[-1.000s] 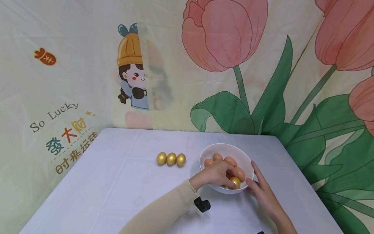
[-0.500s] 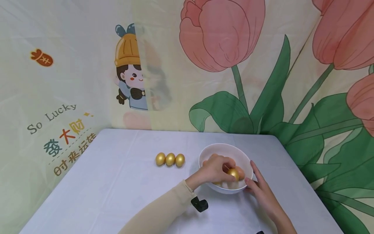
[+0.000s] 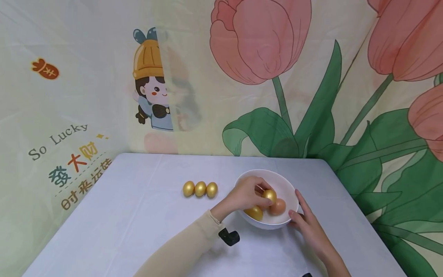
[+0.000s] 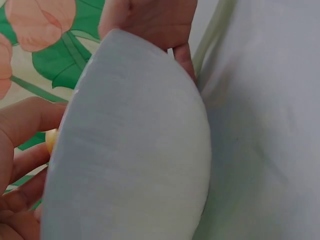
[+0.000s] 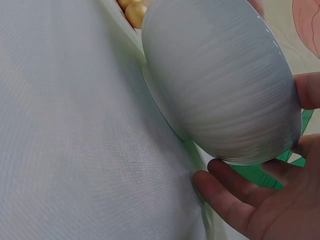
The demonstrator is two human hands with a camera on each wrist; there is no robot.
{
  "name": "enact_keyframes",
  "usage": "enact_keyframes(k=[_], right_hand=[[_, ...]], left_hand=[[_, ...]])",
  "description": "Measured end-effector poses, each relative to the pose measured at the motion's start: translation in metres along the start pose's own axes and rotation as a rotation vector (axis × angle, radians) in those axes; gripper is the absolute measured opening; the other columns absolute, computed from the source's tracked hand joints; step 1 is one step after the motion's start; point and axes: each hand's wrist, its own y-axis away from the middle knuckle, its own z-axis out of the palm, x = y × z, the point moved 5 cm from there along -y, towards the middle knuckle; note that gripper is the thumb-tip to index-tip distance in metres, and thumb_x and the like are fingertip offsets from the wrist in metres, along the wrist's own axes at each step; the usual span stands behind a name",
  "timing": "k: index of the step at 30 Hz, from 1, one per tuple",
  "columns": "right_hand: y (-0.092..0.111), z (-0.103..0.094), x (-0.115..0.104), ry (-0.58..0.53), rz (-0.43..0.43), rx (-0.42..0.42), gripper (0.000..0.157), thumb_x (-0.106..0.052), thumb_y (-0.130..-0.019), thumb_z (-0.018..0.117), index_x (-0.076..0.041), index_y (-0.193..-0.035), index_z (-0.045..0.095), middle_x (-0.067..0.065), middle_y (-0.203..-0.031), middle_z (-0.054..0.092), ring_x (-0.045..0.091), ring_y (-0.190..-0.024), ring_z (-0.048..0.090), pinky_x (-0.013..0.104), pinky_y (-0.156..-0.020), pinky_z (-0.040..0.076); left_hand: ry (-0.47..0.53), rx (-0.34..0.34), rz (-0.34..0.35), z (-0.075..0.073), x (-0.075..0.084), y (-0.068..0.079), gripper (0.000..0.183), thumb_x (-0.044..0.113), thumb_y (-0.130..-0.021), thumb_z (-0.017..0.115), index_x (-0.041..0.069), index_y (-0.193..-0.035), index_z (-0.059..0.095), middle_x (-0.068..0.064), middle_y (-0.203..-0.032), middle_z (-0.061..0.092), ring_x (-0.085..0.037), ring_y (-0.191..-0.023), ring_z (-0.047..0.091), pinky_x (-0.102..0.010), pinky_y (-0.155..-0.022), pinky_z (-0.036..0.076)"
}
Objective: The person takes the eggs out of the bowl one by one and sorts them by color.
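Note:
In the head view my left hand [image 3: 246,192] pinches a gold egg [image 3: 269,196] inside the white bowl [image 3: 290,190]. Below it in the bowl lie a brown egg [image 3: 278,207] and another gold egg [image 3: 254,213]; my hand hides the rest of the contents. My right hand [image 3: 311,229] grips the bowl's right side, thumb at the rim. From the right wrist, the fingers [image 5: 225,195] spread under the bowl's outer wall [image 5: 220,85]. A sliver of gold egg [image 4: 51,140] shows past the rim in the left wrist view.
Three gold eggs [image 3: 200,189] stand in a row on the white-covered table [image 3: 145,223], left of the bowl. Behind the table hangs a printed cloth [image 3: 194,77] with tulips. A black strap piece [image 3: 229,237] sits at the left wrist.
My left hand has raised the gold egg from the bowl's front right and moved it left and back within the bowl. The right hand keeps its hold on the bowl.

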Motion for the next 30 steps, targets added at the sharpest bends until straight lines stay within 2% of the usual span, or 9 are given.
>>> enact_keyframes(k=[7,17,30], right_hand=[[0.001,0.001,0.0,0.002,0.005,0.001,0.082,-0.044,-0.112,0.051,-0.032,-0.171,-0.005,0.016,-0.178,-0.003,0.05,-0.149,0.042,0.052,-0.111,0.052],[-0.002,0.0,0.002,0.008,0.014,0.005,0.082,-0.042,-0.112,0.051,-0.035,-0.171,-0.006,0.014,-0.179,-0.005,0.051,-0.15,0.04,0.053,-0.111,0.051],[-0.002,0.002,0.001,0.012,0.023,0.004,0.083,-0.045,-0.112,0.05,-0.033,-0.171,-0.007,0.015,-0.179,-0.005,0.051,-0.15,0.039,0.053,-0.111,0.051]], left_hand=[[0.042,0.039,-0.052,-0.026,0.0,0.011,0.034,0.025,-0.087,0.089,0.019,-0.118,0.076,0.012,-0.114,0.071,-0.007,-0.103,0.069,-0.022,-0.085,0.059],[0.043,0.09,-0.005,-0.059,-0.005,0.02,0.037,0.02,-0.086,0.089,0.014,-0.121,0.076,0.003,-0.117,0.071,-0.016,-0.107,0.072,-0.023,-0.085,0.062],[0.026,0.169,-0.011,-0.102,-0.013,0.045,0.039,0.014,-0.085,0.091,0.014,-0.121,0.075,0.001,-0.119,0.072,-0.02,-0.11,0.072,-0.024,-0.087,0.062]])
